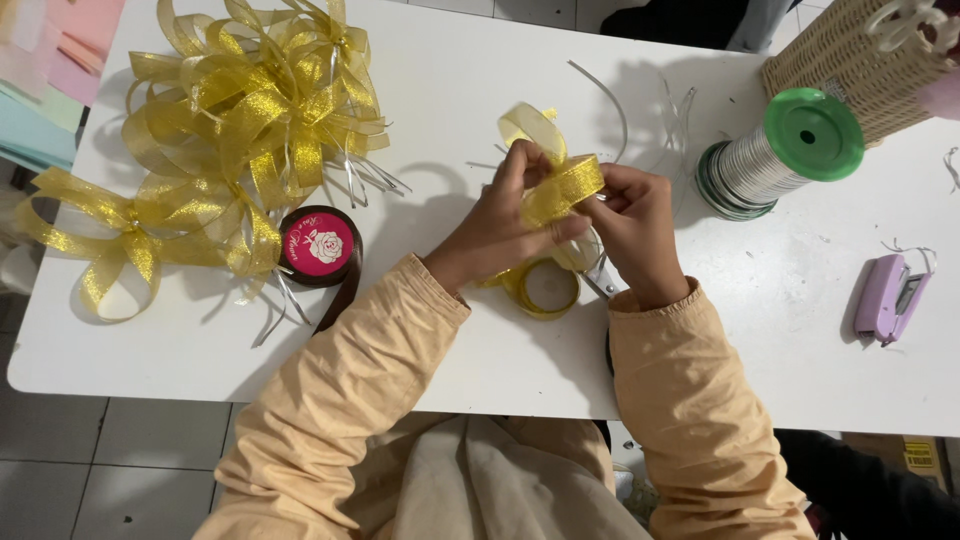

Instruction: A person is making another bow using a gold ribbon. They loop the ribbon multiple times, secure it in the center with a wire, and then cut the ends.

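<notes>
There, above the white worktop (480,90), the gold ribbon (562,186) ran slantwise, its band rising from lower left to upper right, a loop standing up behind it. It was sheer, glittery and yellow. The left hand (505,222) and right hand (632,228) had their fingers pinched shut on it. The ribbon's tail dropped behind the hands toward a small gold spool (543,288), half hidden.

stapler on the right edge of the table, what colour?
Pale lilac-purple: the small plastic stapler, clearest in the head view.
</notes>
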